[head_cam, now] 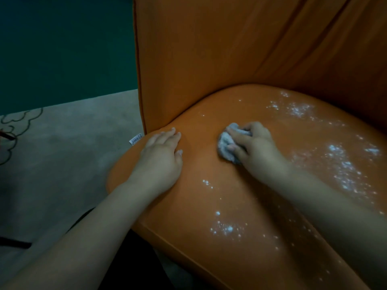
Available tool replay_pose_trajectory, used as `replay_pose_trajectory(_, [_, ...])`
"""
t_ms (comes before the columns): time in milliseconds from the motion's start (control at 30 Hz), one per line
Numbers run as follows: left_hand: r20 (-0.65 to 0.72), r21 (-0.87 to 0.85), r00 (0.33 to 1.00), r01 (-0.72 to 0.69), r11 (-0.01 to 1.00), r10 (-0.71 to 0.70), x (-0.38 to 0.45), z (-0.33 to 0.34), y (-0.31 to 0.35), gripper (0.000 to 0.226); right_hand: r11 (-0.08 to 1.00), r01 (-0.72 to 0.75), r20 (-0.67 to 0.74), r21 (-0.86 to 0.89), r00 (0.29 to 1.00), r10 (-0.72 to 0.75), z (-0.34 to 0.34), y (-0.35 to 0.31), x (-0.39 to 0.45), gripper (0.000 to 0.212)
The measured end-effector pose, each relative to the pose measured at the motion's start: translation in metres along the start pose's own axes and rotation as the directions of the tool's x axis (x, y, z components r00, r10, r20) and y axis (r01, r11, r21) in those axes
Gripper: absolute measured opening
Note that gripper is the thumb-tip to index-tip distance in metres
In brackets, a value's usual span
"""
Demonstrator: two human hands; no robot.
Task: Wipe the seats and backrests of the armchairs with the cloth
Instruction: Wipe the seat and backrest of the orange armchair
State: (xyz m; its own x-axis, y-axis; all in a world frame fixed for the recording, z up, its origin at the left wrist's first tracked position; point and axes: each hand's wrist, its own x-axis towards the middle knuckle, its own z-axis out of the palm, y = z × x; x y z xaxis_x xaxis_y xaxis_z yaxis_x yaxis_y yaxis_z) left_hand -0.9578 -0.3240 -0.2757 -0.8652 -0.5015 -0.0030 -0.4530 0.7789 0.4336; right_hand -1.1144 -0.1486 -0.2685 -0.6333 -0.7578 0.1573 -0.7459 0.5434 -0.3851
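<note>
The right hand [254,146] has its fingers curled round a bunched grey-white cloth [227,144] and presses it onto the rounded orange fabric seat cushion [209,197] of the armchair, left of the cushion's middle. The left hand [161,158] lies flat with straight fingers on the cushion's left edge, near a small white label [135,140] at the base of the upright orange fabric backrest [209,49]; it holds nothing. White powdery specks [343,166] lie scattered over the right half of the seat, with a further cluster near the front and a few specks toward the back by the backrest. The strip between the two hands appears free of specks, so wiping is judged to be at an early stage. Most of the seat is left to do; the backrest shows creases but no visible powder, and whether it has been wiped cannot be told. Pale carpet [62,143] lies beside the chair; no other armchair is in view
</note>
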Motion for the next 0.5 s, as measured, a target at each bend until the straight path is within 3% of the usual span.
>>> replay_pose_trajectory(133, [0.014,0.024,1.000,-0.023,0.999,0.022,-0.005,0.000,0.002,0.052,0.965,0.257,0.097,0.044,0.961,-0.260,0.010,-0.024,-0.037,0.051])
replay_pose_trajectory(200, [0.038,0.017,0.999,-0.035,0.999,0.035,-0.009,-0.001,0.001,0.054,0.971,0.237,0.107,0.021,0.966,-0.237,0.000,-0.008,-0.040,0.051])
replay_pose_trajectory(333, [0.030,0.019,0.999,-0.033,0.999,0.033,-0.014,-0.001,0.003,0.053,0.998,-0.007,-0.018,0.058,1.000,0.008,-0.002,-0.005,-0.021,0.048])
replay_pose_trajectory(400, [0.018,0.019,1.000,-0.026,0.999,0.026,-0.015,0.000,0.006,0.053,0.996,0.059,-0.022,0.070,0.998,-0.058,0.007,-0.024,-0.027,0.049])
replay_pose_trajectory(500, [0.023,0.029,0.999,-0.030,0.999,0.029,-0.018,0.000,0.007,0.054,0.978,0.204,0.104,0.036,0.973,-0.206,0.004,-0.025,-0.047,0.059])
